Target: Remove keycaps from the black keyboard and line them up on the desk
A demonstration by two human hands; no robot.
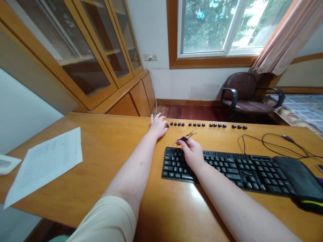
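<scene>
At the far edge of the desk, my left hand has its thumb and a finger on a small black keycap, with the other fingers spread. This keycap is at the left end of a line of loose black keycaps. My right hand grips a keycap puller with a dark handle and thin wire prongs, above the upper left of a black keyboard. My right hand and forearm cover part of the keys. Small keys in the keyboard's top row look bare of caps.
A printed sheet lies on the desk at left, beside a white object. On the right are a black cable and a dark pouch. Beyond stand a glass-door cabinet and an armchair.
</scene>
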